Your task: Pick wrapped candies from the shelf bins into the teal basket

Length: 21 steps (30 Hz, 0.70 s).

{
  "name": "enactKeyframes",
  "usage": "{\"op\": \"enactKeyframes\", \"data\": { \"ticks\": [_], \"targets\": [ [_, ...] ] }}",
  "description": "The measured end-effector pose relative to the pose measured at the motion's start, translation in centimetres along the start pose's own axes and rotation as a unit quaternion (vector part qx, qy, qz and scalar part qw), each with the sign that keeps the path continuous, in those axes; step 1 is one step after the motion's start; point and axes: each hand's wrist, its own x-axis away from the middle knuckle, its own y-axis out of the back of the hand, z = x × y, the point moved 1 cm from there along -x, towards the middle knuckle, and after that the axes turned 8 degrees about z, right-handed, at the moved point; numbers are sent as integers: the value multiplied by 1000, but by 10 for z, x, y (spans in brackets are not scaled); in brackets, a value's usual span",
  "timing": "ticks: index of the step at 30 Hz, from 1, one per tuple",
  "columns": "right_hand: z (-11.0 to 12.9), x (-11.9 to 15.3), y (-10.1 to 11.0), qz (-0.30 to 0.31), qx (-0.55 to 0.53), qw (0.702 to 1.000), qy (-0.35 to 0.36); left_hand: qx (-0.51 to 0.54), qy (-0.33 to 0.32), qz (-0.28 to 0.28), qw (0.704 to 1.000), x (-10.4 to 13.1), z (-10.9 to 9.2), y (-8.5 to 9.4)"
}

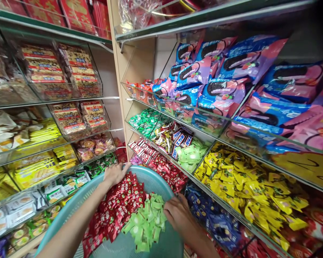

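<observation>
A large teal plastic basin with a perforated wall sits in front of me. Inside it, red candy packets are heaped at the left and middle, with light green candy packets beside them on the right. My left hand reaches over the red packets and is closed on the basin's far rim, its thumb stretched to the right. At the right rim is my right hand, fingers curled over the edge close to the green packets. Its fingertips are partly hidden.
Glass-fronted shelves stand on both sides and meet in a corner. On the right are yellow candy packets, Snickers bars, light green packets and blue-pink cookie bags. Left shelves hold wrapped biscuits and yellow packs.
</observation>
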Motion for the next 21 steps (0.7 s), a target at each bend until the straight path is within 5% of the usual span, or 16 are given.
{"op": "enactKeyframes", "data": {
  "ticks": [21],
  "targets": [
    [-34, 26, 3, -57, -6, 998, -24, 0, 23, 7, 1000, 20, -22, -20]
  ]
}}
